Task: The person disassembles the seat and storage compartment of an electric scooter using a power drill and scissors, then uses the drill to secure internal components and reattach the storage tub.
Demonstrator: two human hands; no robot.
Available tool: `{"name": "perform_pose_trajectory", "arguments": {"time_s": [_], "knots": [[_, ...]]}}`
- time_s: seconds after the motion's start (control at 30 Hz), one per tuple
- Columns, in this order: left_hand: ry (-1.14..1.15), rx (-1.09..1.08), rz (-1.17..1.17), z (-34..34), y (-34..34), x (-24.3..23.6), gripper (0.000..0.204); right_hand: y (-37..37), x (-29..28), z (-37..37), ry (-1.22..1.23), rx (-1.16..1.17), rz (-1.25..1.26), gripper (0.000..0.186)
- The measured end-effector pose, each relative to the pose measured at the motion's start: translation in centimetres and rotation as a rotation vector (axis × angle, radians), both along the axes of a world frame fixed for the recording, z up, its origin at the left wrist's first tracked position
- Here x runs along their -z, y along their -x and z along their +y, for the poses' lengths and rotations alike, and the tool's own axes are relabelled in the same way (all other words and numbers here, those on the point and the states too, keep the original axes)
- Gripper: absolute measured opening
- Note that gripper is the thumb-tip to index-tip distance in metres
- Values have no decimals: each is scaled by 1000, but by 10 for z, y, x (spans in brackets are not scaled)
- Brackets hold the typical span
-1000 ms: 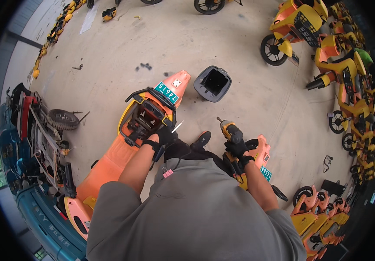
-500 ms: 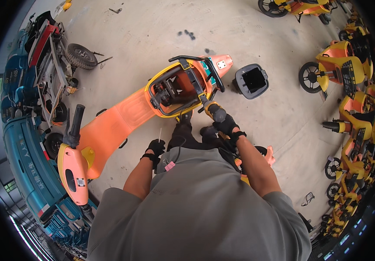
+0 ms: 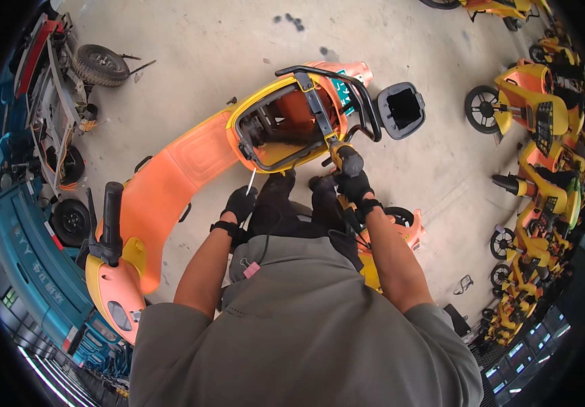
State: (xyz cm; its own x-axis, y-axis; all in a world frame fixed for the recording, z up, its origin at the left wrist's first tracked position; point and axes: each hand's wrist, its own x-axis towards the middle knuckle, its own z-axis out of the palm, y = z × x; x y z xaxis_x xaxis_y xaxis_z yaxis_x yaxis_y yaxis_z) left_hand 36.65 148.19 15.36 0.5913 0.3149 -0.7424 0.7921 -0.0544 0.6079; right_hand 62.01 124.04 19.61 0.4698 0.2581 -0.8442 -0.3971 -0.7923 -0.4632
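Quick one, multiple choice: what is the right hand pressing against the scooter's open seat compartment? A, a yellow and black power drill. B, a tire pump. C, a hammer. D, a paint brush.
A: the gloved right hand grips a yellow and black power drill with its nose against the rim of the orange scooter at the open seat compartment.

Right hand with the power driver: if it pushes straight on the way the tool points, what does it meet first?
Probably the yellow rim of the scooter's open compartment, near the black rack bar; the right hand aims the power driver there, though depth is unclear.
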Motion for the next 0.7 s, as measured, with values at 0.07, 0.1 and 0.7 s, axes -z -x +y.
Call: {"name": "perform_pose_trajectory", "arguments": {"time_s": [0.07, 0.1, 0.7], "knots": [[-47, 37, 3, 4, -9, 4, 20, -1, -10, 5, -31, 86, 22, 21], [-73, 64, -25, 6, -17, 2, 20, -2, -18, 8, -16, 91, 47, 23], [172, -13, -33, 1, -88, -17, 23, -19, -28, 15, 128, -410, -243, 30]]}}
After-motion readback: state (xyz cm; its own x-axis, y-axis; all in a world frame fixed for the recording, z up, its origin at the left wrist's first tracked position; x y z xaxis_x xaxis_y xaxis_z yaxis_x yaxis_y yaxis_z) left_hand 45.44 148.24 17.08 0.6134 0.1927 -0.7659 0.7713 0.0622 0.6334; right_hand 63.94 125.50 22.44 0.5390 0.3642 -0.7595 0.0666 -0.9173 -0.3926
